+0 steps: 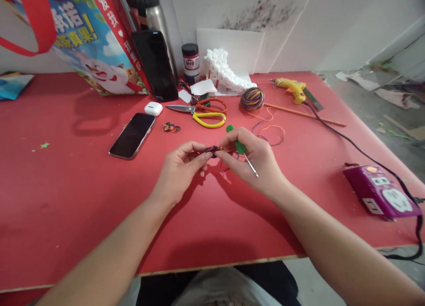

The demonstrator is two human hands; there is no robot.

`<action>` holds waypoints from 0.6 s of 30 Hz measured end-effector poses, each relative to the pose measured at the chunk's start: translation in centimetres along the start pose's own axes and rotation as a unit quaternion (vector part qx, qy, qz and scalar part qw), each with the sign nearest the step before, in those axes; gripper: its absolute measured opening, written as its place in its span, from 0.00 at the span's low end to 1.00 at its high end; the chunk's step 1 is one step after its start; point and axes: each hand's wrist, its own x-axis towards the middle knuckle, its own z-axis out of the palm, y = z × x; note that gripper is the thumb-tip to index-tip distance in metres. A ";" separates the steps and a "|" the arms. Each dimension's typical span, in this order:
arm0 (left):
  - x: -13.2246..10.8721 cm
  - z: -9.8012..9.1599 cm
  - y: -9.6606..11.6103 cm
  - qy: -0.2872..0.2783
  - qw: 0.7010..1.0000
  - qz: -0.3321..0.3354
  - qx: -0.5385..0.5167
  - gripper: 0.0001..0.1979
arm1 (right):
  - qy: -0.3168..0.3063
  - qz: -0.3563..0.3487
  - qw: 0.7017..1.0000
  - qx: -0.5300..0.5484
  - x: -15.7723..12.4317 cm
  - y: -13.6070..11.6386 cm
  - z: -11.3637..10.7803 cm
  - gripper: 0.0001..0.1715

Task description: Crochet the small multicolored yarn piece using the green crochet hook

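Observation:
A small crocheted piece of multicoloured yarn (212,151) is pinched between my two hands above the red table. My left hand (181,169) is closed on its left end with thumb and fingertips. Gripping the right end, my right hand (254,158) also keeps a crochet hook (240,147) with a green handle tucked through its fingers, the metal shaft slanting down across the back of the hand. Loose yarn runs from behind the right hand to a multicoloured yarn ball (252,98). Another small crocheted piece (171,128) lies beyond my left hand.
Scissors (209,113) with red and yellow handles lie beyond my hands. At left are a phone (133,135), a white earbud case (153,109) and a standing black phone (155,65). A yellow glue gun (292,89) trails its cord toward a purple power strip (381,191) at right.

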 end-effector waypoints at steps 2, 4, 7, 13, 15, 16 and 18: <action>0.2 0.0 -0.1 0.018 0.999 -0.001 -0.040 0.11 | 0.005 0.007 1.000 0.026 0.0 0.1 0.2 0.07; 0.3 0.0 -0.1 0.023 0.996 -0.011 -0.080 0.12 | 0.015 0.026 0.997 0.066 0.1 0.1 0.4 0.08; 0.3 0.2 0.1 0.019 0.990 -0.038 -0.134 0.13 | 0.032 0.068 0.988 0.134 0.2 -0.1 0.5 0.11; 0.1 0.1 0.5 -0.030 0.970 -0.102 -0.220 0.16 | 0.027 0.134 0.964 0.229 0.4 0.0 0.6 0.13; 0.2 0.1 0.6 -0.038 0.960 -0.128 -0.245 0.16 | 0.016 0.143 0.962 0.233 0.3 0.1 0.6 0.15; 0.2 0.0 0.5 -0.036 0.957 -0.138 -0.253 0.17 | 0.010 0.145 0.962 0.230 0.3 0.1 0.7 0.15; 0.3 0.0 0.5 -0.033 0.952 -0.151 -0.264 0.17 | -0.004 0.152 0.962 0.226 0.2 0.0 0.9 0.15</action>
